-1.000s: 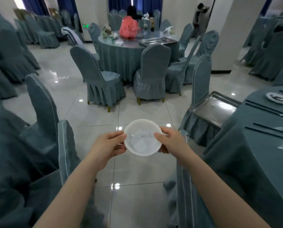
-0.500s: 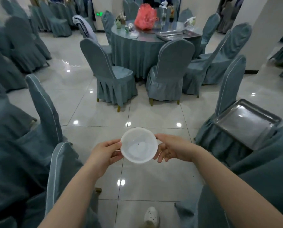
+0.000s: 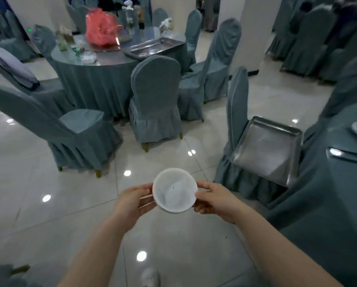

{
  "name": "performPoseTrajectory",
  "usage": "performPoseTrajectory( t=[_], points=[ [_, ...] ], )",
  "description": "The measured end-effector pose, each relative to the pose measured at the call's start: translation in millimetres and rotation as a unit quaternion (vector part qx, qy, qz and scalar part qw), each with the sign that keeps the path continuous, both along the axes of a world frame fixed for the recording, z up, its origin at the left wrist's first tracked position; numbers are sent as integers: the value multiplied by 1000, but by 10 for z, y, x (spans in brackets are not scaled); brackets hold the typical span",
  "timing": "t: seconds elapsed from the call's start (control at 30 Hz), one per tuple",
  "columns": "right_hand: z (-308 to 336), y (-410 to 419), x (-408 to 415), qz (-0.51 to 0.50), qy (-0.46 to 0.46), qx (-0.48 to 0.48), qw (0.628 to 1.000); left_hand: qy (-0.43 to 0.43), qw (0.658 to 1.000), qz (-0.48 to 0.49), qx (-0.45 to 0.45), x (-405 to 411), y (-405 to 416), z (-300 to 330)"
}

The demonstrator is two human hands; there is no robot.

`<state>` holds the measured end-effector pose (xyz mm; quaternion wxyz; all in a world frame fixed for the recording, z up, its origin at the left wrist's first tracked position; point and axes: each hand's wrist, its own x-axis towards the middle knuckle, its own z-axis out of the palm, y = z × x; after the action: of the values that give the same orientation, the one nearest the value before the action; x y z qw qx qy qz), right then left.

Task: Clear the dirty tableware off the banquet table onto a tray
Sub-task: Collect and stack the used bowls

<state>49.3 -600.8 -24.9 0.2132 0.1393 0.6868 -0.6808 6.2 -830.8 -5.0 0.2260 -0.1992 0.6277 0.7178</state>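
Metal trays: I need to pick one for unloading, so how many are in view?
2. One metal tray rests on the chair seat right of the hands; another tray sits on the far round table. Others may be hidden.

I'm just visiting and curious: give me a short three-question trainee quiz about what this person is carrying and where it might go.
1. True or false: both the left hand and the right hand hold the small round white bowl.
2. What does the nearest rectangular metal tray rest on? A) floor B) covered chair C) red bag
3. Fill in: the red plastic bag sits on the far round ____.

Key: 1 true. 2 B, a grey-blue covered chair. 3 table.
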Motion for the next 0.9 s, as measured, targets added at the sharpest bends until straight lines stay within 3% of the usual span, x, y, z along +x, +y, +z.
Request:
performPoseTrajectory(
  t=[0.13,0.3,0.53,0.9],
  points=[
    [-35,493,-322,-170,-9,-5,985,-15,994,-106,34,-802,645,-117],
    [2,936,-744,-387,-7,-38,921,-29,970,-237,55,-1677,1472,-109],
    [69,1681,-731,-555,9,-23,832,-53,913,-400,53,-2148,2748,-55],
    [-41,3328,-616,-701,9,-61,710,-38,842,-537,37,-2206,4711,105]
  ],
)
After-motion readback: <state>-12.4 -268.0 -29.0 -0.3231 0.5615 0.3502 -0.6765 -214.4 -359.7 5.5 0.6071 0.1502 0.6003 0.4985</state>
